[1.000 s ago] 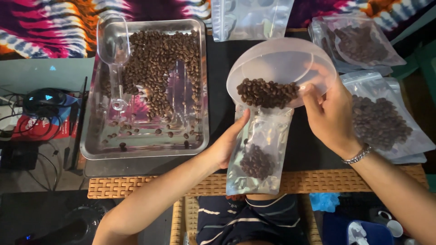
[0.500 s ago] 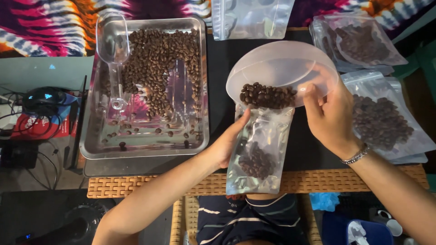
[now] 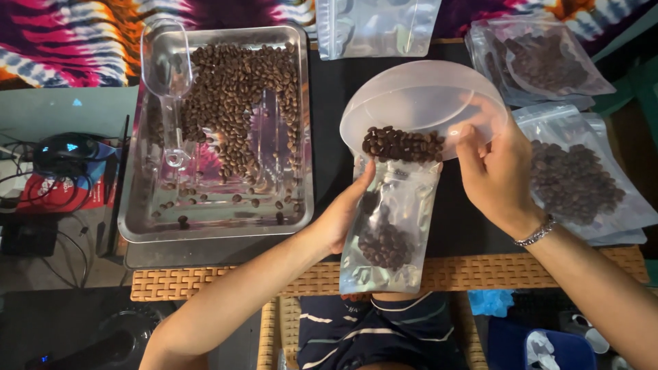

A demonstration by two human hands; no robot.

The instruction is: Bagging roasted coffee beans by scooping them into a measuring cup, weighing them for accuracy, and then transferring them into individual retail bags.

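Little has moved since a second ago: our right hand (image 3: 500, 171) still grips the tilted bowl (image 3: 421, 103), beans (image 3: 401, 145) heaped at its lip over the pouch (image 3: 391, 226). Our left hand (image 3: 343, 216) clamps the pouch upright, mouth upward, long axis toward us. Only its bottom is filled; most beans remain.

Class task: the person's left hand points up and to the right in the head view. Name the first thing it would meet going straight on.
The left hand already touches the clear plastic pouch; beyond it, probably the tilted translucent plastic bowl of brown beans.
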